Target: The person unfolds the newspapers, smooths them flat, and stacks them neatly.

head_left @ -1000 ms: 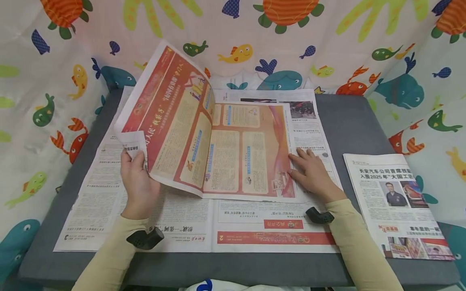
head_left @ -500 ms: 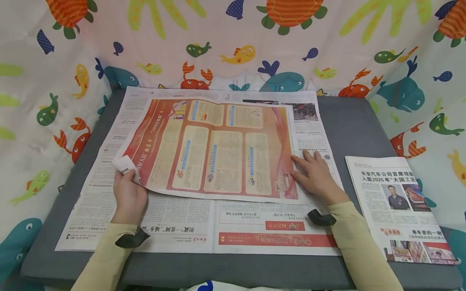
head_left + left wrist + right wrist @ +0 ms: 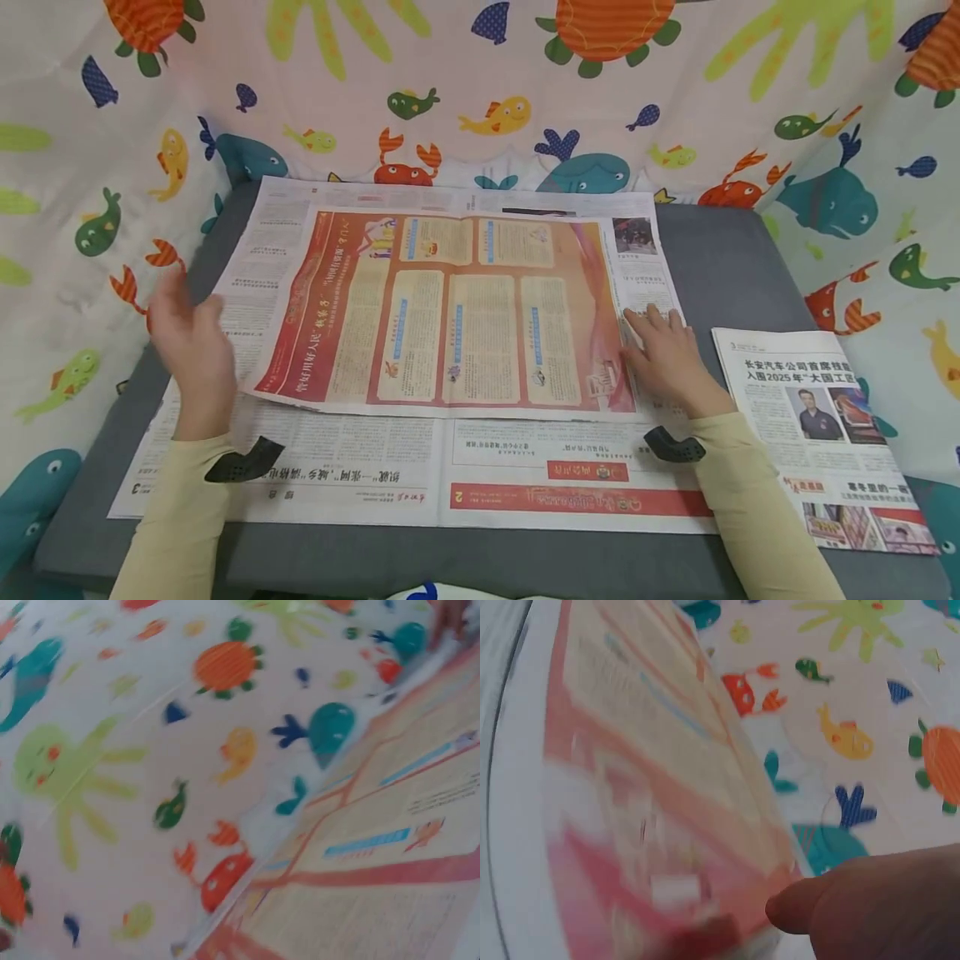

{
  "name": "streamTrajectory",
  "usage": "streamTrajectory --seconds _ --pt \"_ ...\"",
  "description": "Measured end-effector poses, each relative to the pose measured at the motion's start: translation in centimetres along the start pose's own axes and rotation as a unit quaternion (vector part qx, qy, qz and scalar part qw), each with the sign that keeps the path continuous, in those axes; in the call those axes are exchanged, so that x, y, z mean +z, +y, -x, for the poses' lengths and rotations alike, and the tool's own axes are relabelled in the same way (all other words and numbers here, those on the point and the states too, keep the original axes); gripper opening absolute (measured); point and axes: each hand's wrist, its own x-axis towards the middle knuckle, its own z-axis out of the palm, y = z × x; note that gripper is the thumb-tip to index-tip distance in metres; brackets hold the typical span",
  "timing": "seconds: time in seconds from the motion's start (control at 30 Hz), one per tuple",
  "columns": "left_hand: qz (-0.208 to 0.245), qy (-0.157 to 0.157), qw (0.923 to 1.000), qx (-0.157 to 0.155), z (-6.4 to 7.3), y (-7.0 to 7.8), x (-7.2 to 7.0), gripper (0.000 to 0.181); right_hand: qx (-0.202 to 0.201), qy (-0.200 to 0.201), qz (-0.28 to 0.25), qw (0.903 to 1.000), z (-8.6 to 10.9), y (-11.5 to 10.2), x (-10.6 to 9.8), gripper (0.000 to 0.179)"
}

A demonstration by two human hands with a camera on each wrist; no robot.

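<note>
A red and orange newspaper sheet (image 3: 482,337) lies spread flat over a larger open newspaper (image 3: 360,454) on the table. My left hand (image 3: 195,354) is off the sheet, beside its left edge, with fingers pointing up and nothing in them. At the right edge of the sheet, my right hand (image 3: 670,360) rests with its fingers extended. The left wrist view shows the printed panels of the sheet (image 3: 375,877) but not the left fingers. In the right wrist view, the right thumb (image 3: 791,907) is near the sheet's edge.
A folded newspaper (image 3: 813,433) with photos lies on the right side of the grey table (image 3: 720,267). Behind and at both sides hangs a curtain (image 3: 330,108) printed with sea animals.
My left hand lowered the left half of the sheet from raised to flat, let go of its corner and moved left. The sheet shifted slightly right; my right hand stayed at its right edge.
</note>
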Motion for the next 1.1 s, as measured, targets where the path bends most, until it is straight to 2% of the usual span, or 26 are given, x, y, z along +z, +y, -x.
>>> streamTrajectory --seconds 0.03,0.07,0.1,0.17,0.23,0.27,0.3,0.33,0.37,0.4,0.43,0.5,0.63,0.67,0.77,0.83,0.9,1.0,1.1 --pt "-0.072 -0.053 0.9956 0.030 0.1 0.4 0.8 0.053 -0.003 0.006 -0.003 1.0000 -0.1 -0.7 -0.2 0.063" --pt "-0.144 -0.111 0.9815 0.061 0.3 0.7 1.8 0.055 -0.009 0.010 -0.010 0.9999 -0.1 -1.6 -0.3 0.065" --pt "-0.220 -0.170 0.9561 0.092 0.6 0.9 3.1 0.057 -0.022 0.015 -0.013 0.9996 -0.2 -2.5 -0.3 0.066" --pt "-0.333 -0.283 0.8884 0.142 1.4 1.0 5.9 0.062 -0.048 0.013 -0.017 0.9986 0.0 -4.5 -0.1 0.068" --pt "-0.400 -0.373 0.8187 0.176 2.1 0.7 8.9 0.068 -0.072 -0.002 -0.024 0.9971 0.3 -6.4 0.4 0.069" --pt "-0.429 -0.405 0.7862 0.182 2.5 0.5 10.3 0.070 -0.083 -0.010 -0.025 0.9962 0.6 -7.2 0.8 0.069" --pt "-0.453 -0.429 0.7589 0.187 2.7 0.2 11.6 0.072 -0.094 -0.015 -0.020 0.9952 0.8 -8.0 1.2 0.068" --pt "-0.468 -0.445 0.7388 0.193 2.9 -0.1 12.7 0.073 -0.099 -0.023 -0.017 0.9947 1.0 -8.7 1.6 0.068" --pt "-0.478 -0.456 0.7237 0.199 2.9 -0.4 13.8 0.074 -0.106 -0.027 -0.013 0.9939 1.3 -9.3 2.0 0.066" --pt "-0.484 -0.465 0.7131 0.202 2.9 -0.7 14.7 0.074 -0.113 -0.025 -0.006 0.9932 1.5 -9.7 2.5 0.064" --pt "-0.489 -0.471 0.7051 0.206 2.7 -1.1 15.5 0.074 -0.117 -0.023 0.000 0.9929 1.7 -10.1 2.9 0.063" --pt "-0.498 -0.476 0.6943 0.209 2.4 -1.8 16.7 0.075 -0.121 -0.017 0.015 0.9924 2.1 -10.4 3.6 0.061" --pt "-0.519 -0.480 0.6786 0.198 1.8 -3.6 17.7 0.074 -0.116 -0.017 0.026 0.9928 2.6 -10.5 4.6 0.062" --pt "-0.523 -0.479 0.6773 0.196 1.7 -4.1 17.7 0.074 -0.116 -0.017 0.026 0.9928 2.6 -10.4 4.8 0.061" --pt "-0.519 -0.476 0.6831 0.194 1.6 -5.3 17.7 0.074 -0.115 -0.009 0.025 0.9930 2.6 -10.4 5.0 0.061" --pt "-0.509 -0.471 0.6931 0.197 1.5 -5.7 17.8 0.074 -0.112 -0.001 0.023 0.9934 2.6 -10.4 5.0 0.061" --pt "-0.502 -0.468 0.6996 0.199 1.6 -5.9 17.9 0.074 -0.111 0.005 0.024 0.9935 2.6 -10.4 5.0 0.061" --pt "-0.507 -0.465 0.6982 0.198 1.7 -5.9 17.9 0.073 -0.111 0.006 0.023 0.9936 2.6 -10.4 5.1 0.061" --pt "-0.516 -0.465 0.6919 0.197 2.0 -5.6 17.8 0.073 -0.110 0.006 0.022 0.9937 2.4 -10.0 5.1 0.060"
